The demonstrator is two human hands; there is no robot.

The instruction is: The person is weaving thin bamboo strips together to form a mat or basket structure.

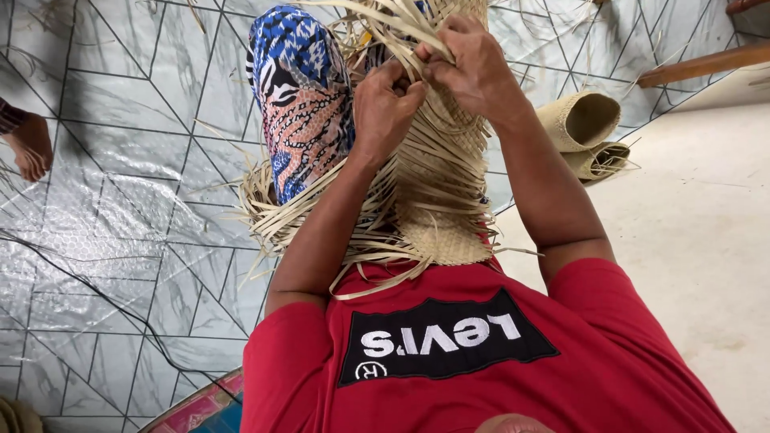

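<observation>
A partly woven mat of pale dried leaf strips lies over my lap, with loose strips fanning out at its sides and top. My left hand pinches a few strips near the upper part of the weave. My right hand grips other strips just above and to the right of it, fingers closed around them. The two hands touch each other at the fingertips. My knee in a patterned blue, white and orange cloth rises left of the mat.
Two rolled woven mats lie on the floor at the right. Another person's bare foot rests at the left edge. A dark cable crosses the tiled floor. A wooden bar sits at the upper right.
</observation>
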